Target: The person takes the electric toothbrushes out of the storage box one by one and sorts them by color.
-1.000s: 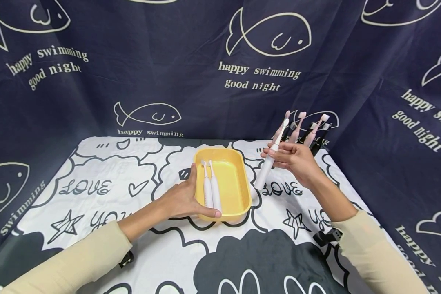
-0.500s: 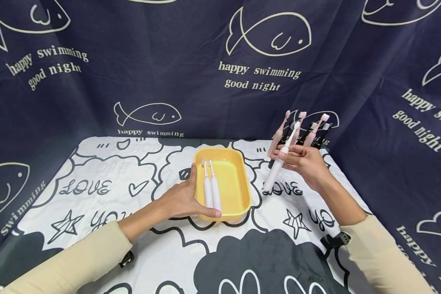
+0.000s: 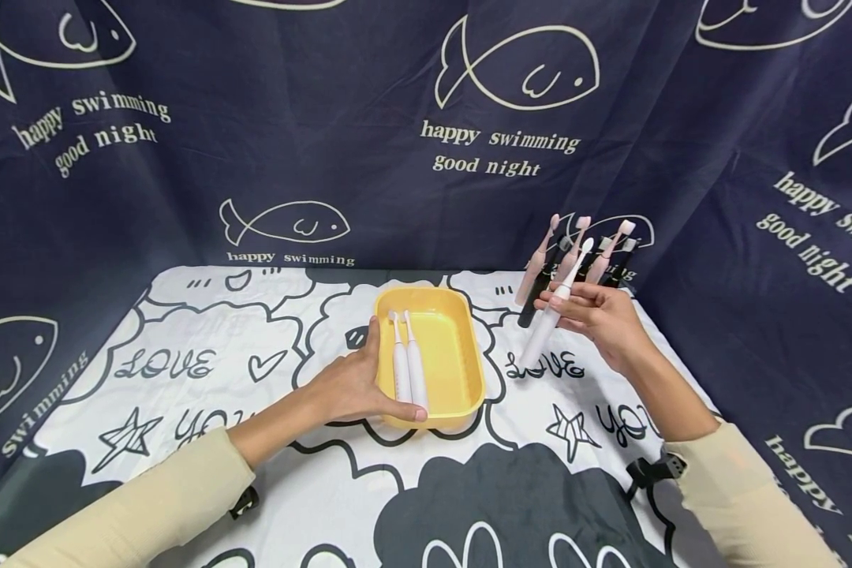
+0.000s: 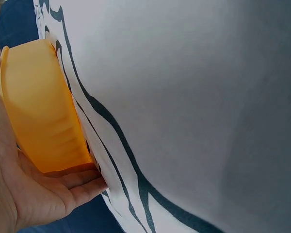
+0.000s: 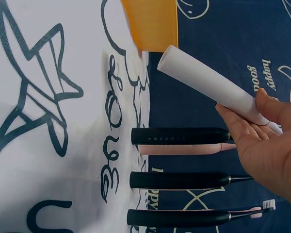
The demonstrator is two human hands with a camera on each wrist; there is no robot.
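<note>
My right hand pinches a white electric toothbrush between thumb and fingers, its brush head up and its handle end tilted down toward the left above the cloth. Two white electric toothbrushes lie side by side, a left one and a right one, inside a yellow plastic tray. At the tray's left side my left hand grips it, thumb over the front corner. In the left wrist view the fingers lie along the tray's outer wall.
Behind my right hand stand several upright electric toothbrushes, pink ones and black ones. The right hand partly hides them in the head view. A white patterned cloth covers the table; dark blue fish-print curtains hang behind and at both sides.
My right hand has carried the white toothbrush to the right, away from the tray and in front of the standing toothbrushes. The left hand and the tray have stayed put.
</note>
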